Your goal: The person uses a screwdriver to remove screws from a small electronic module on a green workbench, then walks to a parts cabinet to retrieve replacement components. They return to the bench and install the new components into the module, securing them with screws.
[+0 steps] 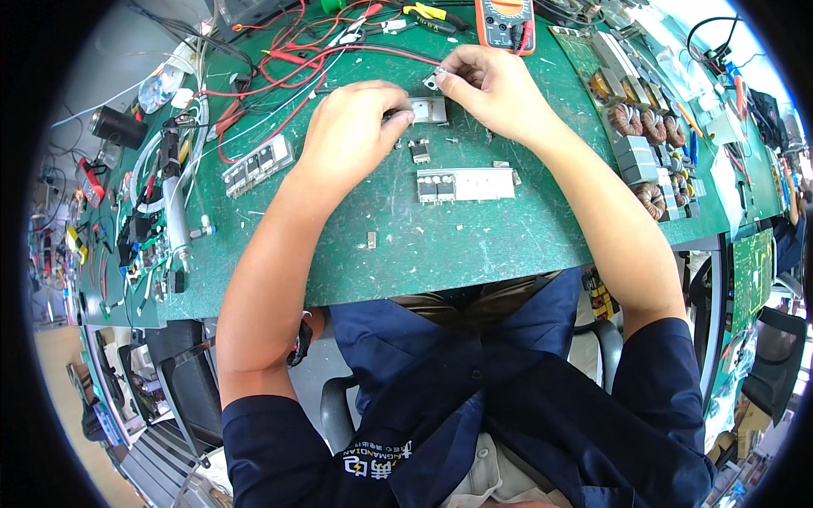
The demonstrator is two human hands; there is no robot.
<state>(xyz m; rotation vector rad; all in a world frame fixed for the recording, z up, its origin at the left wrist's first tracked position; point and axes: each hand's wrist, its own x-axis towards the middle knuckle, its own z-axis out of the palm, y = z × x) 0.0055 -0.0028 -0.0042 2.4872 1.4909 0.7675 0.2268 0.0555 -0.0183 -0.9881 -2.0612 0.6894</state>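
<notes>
On the green mat, my left hand (356, 127) has its fingers curled at the left end of a small silver heat sink (428, 110); what they hold is hidden. My right hand (487, 93) pinches a small silver metal part with a hole (434, 80) above that heat sink. Just below lies a small black component (419, 152). A longer heat sink with black components (465, 184) lies nearer me, and another (258, 165) lies at the left. A small loose metal piece (372, 240) is near the front.
A multimeter (504, 21), pliers (432, 19) and red test leads (288, 57) are at the back. Cables and a white cylindrical tool (176, 220) crowd the left; a board with copper coils (652, 123) lines the right. Another person (789, 245) is at the far right.
</notes>
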